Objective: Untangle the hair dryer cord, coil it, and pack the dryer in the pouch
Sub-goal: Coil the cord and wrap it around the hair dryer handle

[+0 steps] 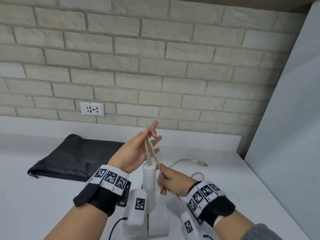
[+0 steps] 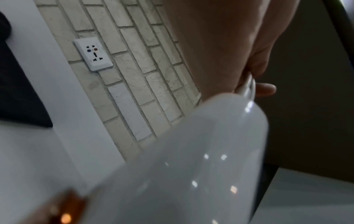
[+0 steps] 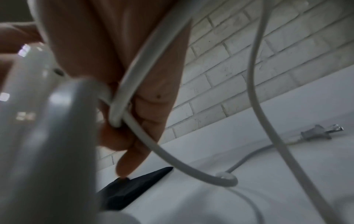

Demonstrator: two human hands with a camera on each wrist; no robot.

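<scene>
Head view: left hand (image 1: 134,152) raised, palm turned inward, a fold of the cord (image 1: 150,149) pinched between thumb and fingertips; the other fingers fan out loosely. Right hand (image 1: 170,181) lower and just right of it, fingers curled round the same cord a little further along. Hair dryer (image 1: 149,181) stands between the two wrists, its white handle pointing up toward the left palm, cord leaving the handle's top end. Whether the dryer rests on the counter (image 1: 52,205) or is propped by the forearms cannot be told.

Beyond the right hand, slack cord lies in a loose curl on the counter and ends at the plug (image 1: 200,163), well apart from both hands.

Black pouch (image 1: 72,158) lies flat on the counter to the left of the left hand, not touched.

Wall socket (image 1: 92,109) sits on the brick wall (image 1: 155,58) beyond the pouch.

Right wrist view: cord strand crosses the curled fingers (image 3: 145,109), gripped.
</scene>
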